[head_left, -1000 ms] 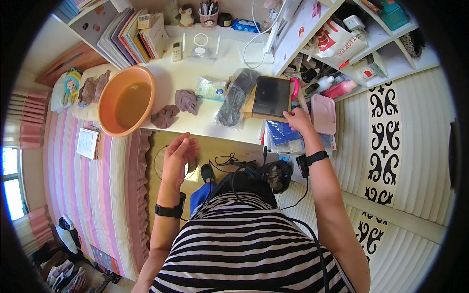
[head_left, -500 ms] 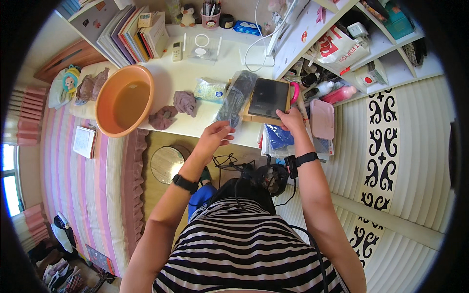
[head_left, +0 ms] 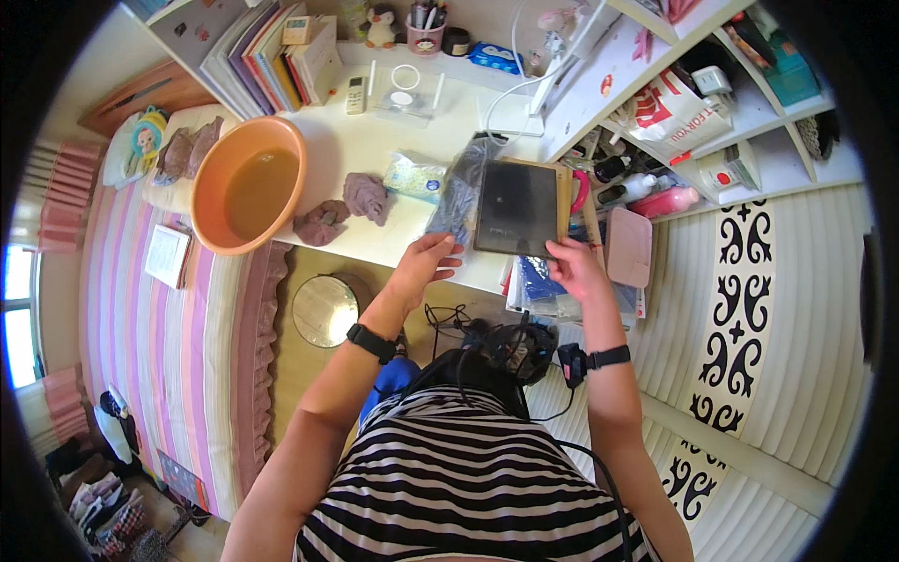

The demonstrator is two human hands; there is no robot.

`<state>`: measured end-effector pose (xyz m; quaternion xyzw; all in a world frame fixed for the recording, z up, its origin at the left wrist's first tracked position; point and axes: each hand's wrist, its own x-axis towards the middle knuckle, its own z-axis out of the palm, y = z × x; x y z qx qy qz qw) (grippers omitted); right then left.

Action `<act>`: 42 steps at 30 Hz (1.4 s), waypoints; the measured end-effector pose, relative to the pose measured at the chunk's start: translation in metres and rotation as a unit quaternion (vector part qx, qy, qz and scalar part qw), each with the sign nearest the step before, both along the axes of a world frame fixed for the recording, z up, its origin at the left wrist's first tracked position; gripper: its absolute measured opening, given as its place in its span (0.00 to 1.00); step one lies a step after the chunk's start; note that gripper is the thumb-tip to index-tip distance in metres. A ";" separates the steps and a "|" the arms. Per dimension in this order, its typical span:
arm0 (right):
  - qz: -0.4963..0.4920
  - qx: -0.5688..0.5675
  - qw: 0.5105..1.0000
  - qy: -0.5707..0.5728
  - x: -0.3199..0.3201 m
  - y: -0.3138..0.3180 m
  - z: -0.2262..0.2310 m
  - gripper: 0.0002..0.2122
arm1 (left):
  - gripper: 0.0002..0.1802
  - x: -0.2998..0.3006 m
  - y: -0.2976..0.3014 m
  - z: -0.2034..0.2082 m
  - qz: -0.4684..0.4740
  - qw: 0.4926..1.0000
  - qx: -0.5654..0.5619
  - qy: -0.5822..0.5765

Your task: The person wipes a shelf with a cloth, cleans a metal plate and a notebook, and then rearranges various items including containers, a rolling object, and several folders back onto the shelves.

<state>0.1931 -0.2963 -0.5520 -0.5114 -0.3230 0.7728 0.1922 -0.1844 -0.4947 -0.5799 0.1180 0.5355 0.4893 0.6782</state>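
Note:
My right hand (head_left: 579, 267) pinches the lower right corner of a black flat tablet-like slab (head_left: 517, 208) over the desk's front right part. Under its right side a strip of a tan cardboard piece (head_left: 564, 201) shows. Just left of the slab lies a dark thing in a clear plastic bag (head_left: 459, 187); its kind is hard to make out. At the near end of that bag is my left hand (head_left: 427, 265), fingers loosely bent and apart, gripping nothing that I can see. A packet of wipes or tissues (head_left: 415, 178) and two crumpled mauve cloths (head_left: 365, 198) lie further left.
An orange basin (head_left: 292, 201) with murky water stands at the desk's left end, by the striped bed (head_left: 178, 347). Crowded shelves (head_left: 749, 178) rise on the right, with a pink box (head_left: 628, 248) below. A round-topped stool (head_left: 325, 310) and cables (head_left: 445, 321) are under the desk.
The black slab has shifted and turned a little in my right hand, covering more of the tan cardboard. My left hand stays by the bag's near end. The whole view has moved slightly.

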 end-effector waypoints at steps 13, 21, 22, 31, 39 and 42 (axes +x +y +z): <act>0.394 0.065 0.917 -0.016 -0.181 -0.085 0.023 0.14 | 0.25 -0.102 -0.143 0.041 0.201 0.969 0.063 -0.129; 0.417 0.557 0.705 -0.138 -0.431 -0.058 -0.019 0.17 | 0.22 -0.189 -0.297 0.046 0.321 0.944 0.068 0.016; 0.408 0.582 0.688 -0.146 -0.455 -0.054 -0.033 0.16 | 0.22 -0.196 -0.306 0.050 0.333 0.940 0.066 0.020; 0.541 0.680 0.469 -0.161 -0.571 -0.157 -0.108 0.11 | 0.25 -0.217 -0.377 0.064 0.396 0.915 0.046 0.054; 0.412 0.633 0.624 -0.202 -0.517 -0.124 -0.062 0.13 | 0.25 -0.233 -0.350 0.062 0.374 0.920 0.119 0.007; 0.350 0.599 0.716 -0.074 -0.473 -0.152 0.037 0.15 | 0.25 -0.221 -0.355 0.069 0.385 0.914 0.127 0.021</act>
